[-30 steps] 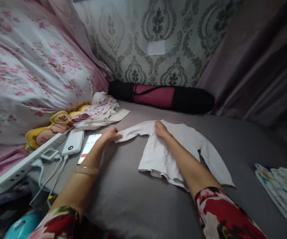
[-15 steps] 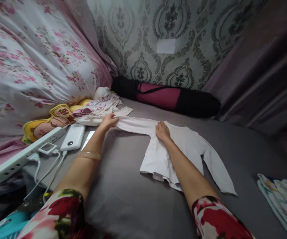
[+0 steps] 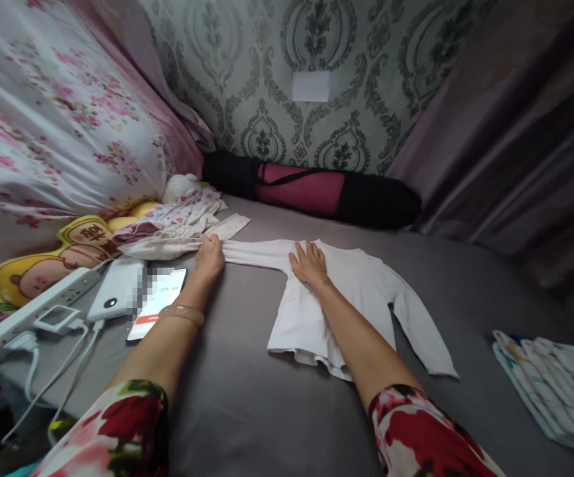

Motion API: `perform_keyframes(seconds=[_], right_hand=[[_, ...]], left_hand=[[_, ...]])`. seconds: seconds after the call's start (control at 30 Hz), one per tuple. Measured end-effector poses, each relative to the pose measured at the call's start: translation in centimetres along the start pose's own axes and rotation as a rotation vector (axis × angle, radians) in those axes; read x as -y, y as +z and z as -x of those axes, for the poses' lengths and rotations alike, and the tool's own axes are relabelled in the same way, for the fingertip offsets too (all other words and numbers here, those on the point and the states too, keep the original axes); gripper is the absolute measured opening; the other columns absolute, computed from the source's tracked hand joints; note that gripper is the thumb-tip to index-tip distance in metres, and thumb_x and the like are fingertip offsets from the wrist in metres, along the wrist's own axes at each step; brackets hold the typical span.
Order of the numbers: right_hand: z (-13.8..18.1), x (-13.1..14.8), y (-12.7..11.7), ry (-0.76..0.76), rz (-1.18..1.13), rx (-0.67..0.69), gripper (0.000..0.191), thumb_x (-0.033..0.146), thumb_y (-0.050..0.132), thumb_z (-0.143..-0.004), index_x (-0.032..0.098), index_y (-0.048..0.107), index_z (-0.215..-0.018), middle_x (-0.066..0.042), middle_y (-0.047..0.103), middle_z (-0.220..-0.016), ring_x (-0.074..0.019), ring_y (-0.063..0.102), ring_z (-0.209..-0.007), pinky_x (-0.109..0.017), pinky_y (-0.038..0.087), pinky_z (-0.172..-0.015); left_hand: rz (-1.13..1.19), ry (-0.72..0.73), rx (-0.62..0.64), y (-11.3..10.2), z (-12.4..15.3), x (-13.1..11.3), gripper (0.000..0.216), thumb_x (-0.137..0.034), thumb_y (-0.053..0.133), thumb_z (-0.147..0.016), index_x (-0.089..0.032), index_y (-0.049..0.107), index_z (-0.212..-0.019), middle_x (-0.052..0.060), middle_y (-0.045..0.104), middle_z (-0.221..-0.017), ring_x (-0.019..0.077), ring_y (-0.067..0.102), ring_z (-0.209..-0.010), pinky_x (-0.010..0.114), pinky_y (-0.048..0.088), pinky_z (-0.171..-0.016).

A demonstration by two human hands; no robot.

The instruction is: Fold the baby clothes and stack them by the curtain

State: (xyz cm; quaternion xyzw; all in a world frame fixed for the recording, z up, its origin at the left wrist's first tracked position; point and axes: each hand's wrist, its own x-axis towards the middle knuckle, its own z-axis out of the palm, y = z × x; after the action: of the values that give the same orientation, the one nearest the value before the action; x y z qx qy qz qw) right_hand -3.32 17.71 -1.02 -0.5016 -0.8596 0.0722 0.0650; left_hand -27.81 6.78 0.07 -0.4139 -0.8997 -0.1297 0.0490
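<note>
A bed [image 3: 247, 397] with a smooth grey sheet fills the scene. It runs back to a wall covered in grey damask wallpaper [image 3: 366, 79]. A dark purple curtain [image 3: 516, 132] hangs on the right, and a pink floral quilt [image 3: 58, 132] is heaped on the left. A black and magenta roll bag [image 3: 317, 192] lies along the far edge against the wall.

On the left of the bed are a white power strip [image 3: 28, 315], a white power bank [image 3: 115, 298] and a lit phone [image 3: 160, 301]. Farther back on that side are a yellow plush cushion [image 3: 43, 271] and some small floral garments [image 3: 182, 222]. A stack of folded patterned cloths [image 3: 550, 377] lies at the near right.

The white shirt [image 3: 356, 291] lies flat on the sheet in the middle of the bed. It is small and long-sleeved, with its hem toward the near side. Its left sleeve [image 3: 254, 252] is stretched straight out to the left. The other sleeve slants toward the near right.

The left hand [image 3: 211, 255] has a pale bracelet [image 3: 181, 313] on its wrist. It is at the end of the stretched sleeve, just beside the floral garments, with its fingers [image 3: 216, 246] curled down and gripping the cuff. The right hand [image 3: 307, 264] lies palm down on the shirt's shoulder by the neckline. Its fingers [image 3: 311, 250] are spread and released, pressing the cloth flat and gripping nothing.
</note>
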Motion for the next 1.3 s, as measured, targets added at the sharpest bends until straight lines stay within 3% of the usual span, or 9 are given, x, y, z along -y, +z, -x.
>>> perform_keyframes(seconds=[0.23, 0.33, 0.43, 0.5, 0.57, 0.67, 0.9, 1.1, 1.3], right_hand=[[0.2, 0.1, -0.2, 0.005, -0.024, 0.015, 0.059, 0.051, 0.025, -0.099, 0.022, 0.033, -0.151, -0.012, 0.024, -0.159, -0.0272, 0.017, -0.146, -0.041, 0.010, -0.115], [0.2, 0.1, -0.2, 0.006, -0.029, 0.008, 0.059, 0.050, 0.025, -0.100, 0.022, 0.033, -0.151, -0.013, 0.024, -0.158, -0.0280, 0.017, -0.146, -0.041, 0.010, -0.115], [0.2, 0.1, -0.2, 0.005, -0.021, -0.011, 0.058, 0.049, 0.026, -0.100, 0.022, 0.034, -0.150, -0.013, 0.025, -0.158, -0.0279, 0.019, -0.145, -0.042, 0.011, -0.115], [0.2, 0.1, -0.1, 0.001, -0.014, -0.027, 0.057, 0.049, 0.027, -0.099, 0.022, 0.035, -0.150, -0.013, 0.026, -0.158, -0.0275, 0.020, -0.145, -0.042, 0.012, -0.115], [0.2, 0.0, -0.1, -0.001, -0.008, -0.036, 0.056, 0.047, 0.028, -0.100, 0.023, 0.036, -0.150, -0.012, 0.027, -0.158, -0.0270, 0.021, -0.144, -0.042, 0.013, -0.114], [0.1, 0.0, 0.0, 0.004, -0.005, -0.029, 0.054, 0.044, 0.028, -0.100, 0.024, 0.036, -0.149, -0.011, 0.027, -0.158, -0.0265, 0.021, -0.144, -0.042, 0.013, -0.114], [-0.1, -0.1, 0.2, -0.007, 0.005, -0.024, 0.055, 0.044, 0.028, -0.100, 0.022, 0.034, -0.150, -0.012, 0.027, -0.158, -0.0271, 0.021, -0.145, -0.042, 0.013, -0.114], [-0.2, -0.2, 0.3, -0.010, -0.002, -0.035, 0.055, 0.044, 0.029, -0.100, 0.021, 0.036, -0.150, -0.013, 0.028, -0.157, -0.0282, 0.021, -0.144, -0.042, 0.013, -0.114], [0.0, -0.1, 0.2, -0.004, -0.002, -0.053, 0.055, 0.044, 0.029, -0.100, 0.022, 0.037, -0.149, -0.012, 0.029, -0.157, -0.0277, 0.022, -0.144, -0.041, 0.012, -0.114]], left_hand=[[0.011, -0.082, -0.141, -0.8, 0.8, -1.5, 0.039, -0.009, 0.031, -0.088, -0.002, 0.052, -0.121, 0.032, 0.049, -0.126, 0.0405, 0.051, -0.118, 0.053, 0.042, -0.091], [0.012, 0.127, -0.092, -1.2, 1.2, -3.4, 0.038, -0.010, 0.038, -0.087, -0.005, 0.055, -0.122, 0.029, 0.051, -0.128, 0.0396, 0.046, -0.125, 0.056, 0.036, -0.099], [0.051, 0.490, 0.096, -0.3, 2.1, -6.8, 0.040, -0.011, 0.037, -0.089, -0.013, 0.055, -0.125, 0.019, 0.057, -0.129, 0.0291, 0.049, -0.125, 0.048, 0.035, -0.106], [0.100, 0.652, 0.139, 0.9, 3.0, -9.4, 0.040, -0.016, 0.035, -0.094, -0.017, 0.052, -0.130, 0.014, 0.052, -0.139, 0.0247, 0.043, -0.132, 0.046, 0.029, -0.112], [0.128, 0.668, 0.172, 2.2, 3.7, -11.4, 0.040, -0.026, 0.031, -0.098, -0.017, 0.050, -0.132, 0.014, 0.048, -0.144, 0.0245, 0.038, -0.137, 0.046, 0.028, -0.113], [0.115, 0.552, 0.206, 3.3, 4.1, -12.4, 0.049, -0.037, 0.027, -0.100, -0.013, 0.044, -0.139, 0.017, 0.039, -0.151, 0.0285, 0.031, -0.141, 0.048, 0.024, -0.114], [0.020, 0.245, 0.200, 2.3, 1.9, -6.9, 0.054, -0.038, 0.026, -0.099, -0.012, 0.039, -0.144, 0.020, 0.033, -0.153, 0.0320, 0.027, -0.143, 0.051, 0.020, -0.114], [-0.050, 0.034, 0.021, 0.2, 0.3, -1.2, 0.041, -0.027, 0.032, -0.097, -0.004, 0.055, -0.123, 0.026, 0.050, -0.134, 0.0354, 0.043, -0.129, 0.049, 0.031, -0.106], [-0.092, -0.043, -0.059, -0.8, 0.2, -0.5, 0.035, -0.024, 0.039, -0.096, -0.001, 0.056, -0.116, 0.027, 0.050, -0.125, 0.0375, 0.047, -0.119, 0.045, 0.039, -0.095]])
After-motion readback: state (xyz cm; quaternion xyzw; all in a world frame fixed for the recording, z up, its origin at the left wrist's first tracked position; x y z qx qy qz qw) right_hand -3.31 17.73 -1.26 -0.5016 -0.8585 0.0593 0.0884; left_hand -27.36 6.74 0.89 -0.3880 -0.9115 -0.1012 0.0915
